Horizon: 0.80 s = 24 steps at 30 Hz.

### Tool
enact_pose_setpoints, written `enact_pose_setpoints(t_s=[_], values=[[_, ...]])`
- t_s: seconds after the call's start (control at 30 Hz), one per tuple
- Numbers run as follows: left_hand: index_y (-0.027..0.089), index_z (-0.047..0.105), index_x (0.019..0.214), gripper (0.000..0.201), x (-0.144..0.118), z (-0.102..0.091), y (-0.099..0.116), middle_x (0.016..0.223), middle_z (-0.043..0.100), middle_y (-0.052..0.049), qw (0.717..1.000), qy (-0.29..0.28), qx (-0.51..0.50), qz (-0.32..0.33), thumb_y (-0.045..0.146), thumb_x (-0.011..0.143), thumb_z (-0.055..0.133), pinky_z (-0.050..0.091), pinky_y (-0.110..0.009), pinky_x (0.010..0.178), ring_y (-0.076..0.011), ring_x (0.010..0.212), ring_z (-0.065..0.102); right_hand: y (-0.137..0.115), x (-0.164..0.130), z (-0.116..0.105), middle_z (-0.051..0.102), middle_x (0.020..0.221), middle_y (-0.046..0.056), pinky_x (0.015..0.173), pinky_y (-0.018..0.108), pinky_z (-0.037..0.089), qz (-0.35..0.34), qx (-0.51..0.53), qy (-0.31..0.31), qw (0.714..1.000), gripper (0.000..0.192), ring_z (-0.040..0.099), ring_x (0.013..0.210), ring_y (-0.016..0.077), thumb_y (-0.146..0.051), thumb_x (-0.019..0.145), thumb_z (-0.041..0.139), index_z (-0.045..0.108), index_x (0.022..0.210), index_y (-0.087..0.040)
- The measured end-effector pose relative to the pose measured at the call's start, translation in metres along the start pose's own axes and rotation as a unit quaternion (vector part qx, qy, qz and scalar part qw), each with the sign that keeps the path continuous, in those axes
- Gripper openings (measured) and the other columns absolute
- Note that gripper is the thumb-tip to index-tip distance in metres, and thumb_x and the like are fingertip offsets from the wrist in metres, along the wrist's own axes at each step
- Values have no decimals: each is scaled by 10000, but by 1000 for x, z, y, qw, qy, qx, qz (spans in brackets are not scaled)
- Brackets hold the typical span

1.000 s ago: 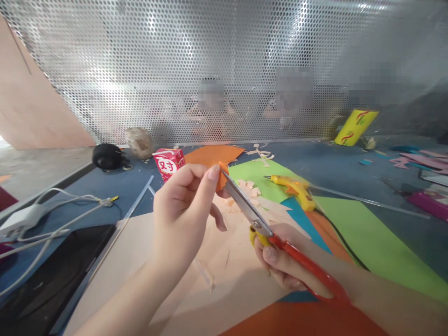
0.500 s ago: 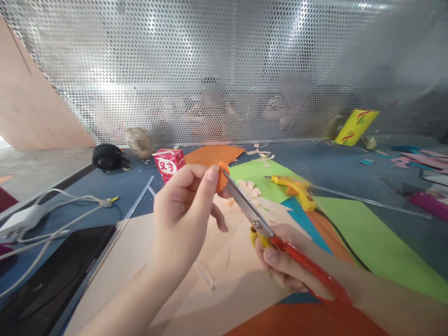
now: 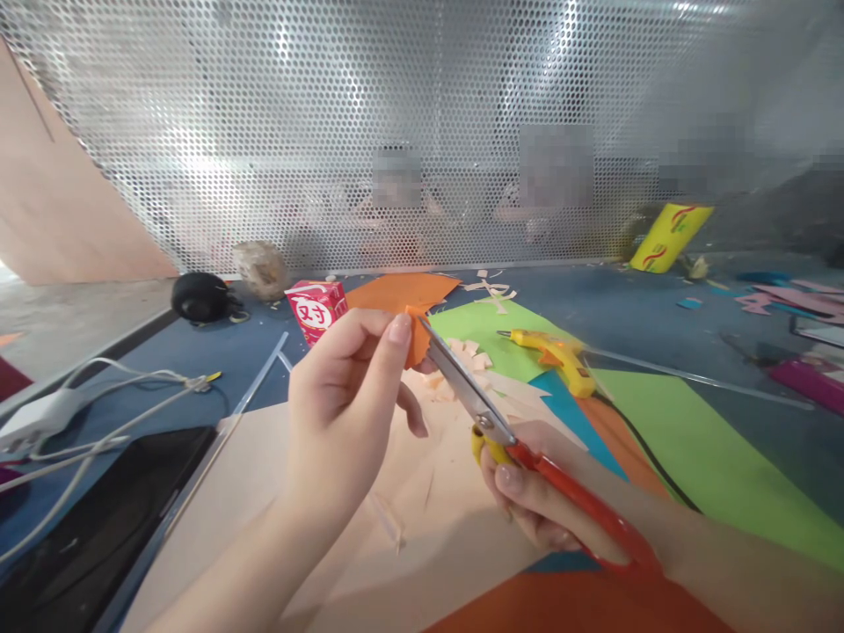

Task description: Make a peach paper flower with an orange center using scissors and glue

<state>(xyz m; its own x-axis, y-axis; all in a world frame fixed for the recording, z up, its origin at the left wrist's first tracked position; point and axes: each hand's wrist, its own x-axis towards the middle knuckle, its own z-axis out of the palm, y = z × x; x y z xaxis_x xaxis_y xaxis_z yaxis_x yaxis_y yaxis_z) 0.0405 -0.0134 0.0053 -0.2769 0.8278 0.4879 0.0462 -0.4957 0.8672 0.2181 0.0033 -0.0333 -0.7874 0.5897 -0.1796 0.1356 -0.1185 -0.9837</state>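
Observation:
My left hand [image 3: 352,387] pinches a small piece of orange paper [image 3: 417,341] between thumb and fingers. Red-handled scissors [image 3: 471,387] are gripped in my right hand [image 3: 537,483], their blades pointing up and left. The blade tips touch the right edge of the orange piece, and the blades look closed or nearly so. Below both hands lies a large pale peach sheet [image 3: 369,571]. Small peach paper scraps [image 3: 471,356] are heaped just behind the scissors.
A yellow glue gun [image 3: 557,356] lies on green paper [image 3: 507,338], its black cord running right. A red box [image 3: 316,308], a black tablet-like slab [image 3: 98,527] and white cables [image 3: 98,440] are on the left. A perforated metal panel [image 3: 435,105] borders the table's back.
The orange piece has shifted slightly in my left fingers, with a bit more of its edge showing by the blades. Both hands stay nearly in place.

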Motion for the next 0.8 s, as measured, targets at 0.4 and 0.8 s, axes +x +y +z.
enact_pose_setpoints(t_s=[0.4, 0.8], values=[[187, 561, 673, 208, -2, 0, -2, 646, 540, 11, 1000, -25, 11, 11, 290, 851, 527, 474, -175, 326, -101, 552, 527, -5, -1, 4, 318, 480, -90, 323, 162, 167, 0, 8, 26, 1000, 472, 246, 345, 18, -628, 742, 540, 421, 663, -178], [189, 553, 662, 221, -1, 0, -3, 671, 532, 16, 999, -29, 14, 1, 307, 848, 532, 474, -187, 329, -96, 542, 527, -4, -1, 4, 331, 486, -87, 324, 160, 182, 2, 5, 31, 1000, 474, 266, 345, 19, -626, 740, 544, 429, 655, -174]])
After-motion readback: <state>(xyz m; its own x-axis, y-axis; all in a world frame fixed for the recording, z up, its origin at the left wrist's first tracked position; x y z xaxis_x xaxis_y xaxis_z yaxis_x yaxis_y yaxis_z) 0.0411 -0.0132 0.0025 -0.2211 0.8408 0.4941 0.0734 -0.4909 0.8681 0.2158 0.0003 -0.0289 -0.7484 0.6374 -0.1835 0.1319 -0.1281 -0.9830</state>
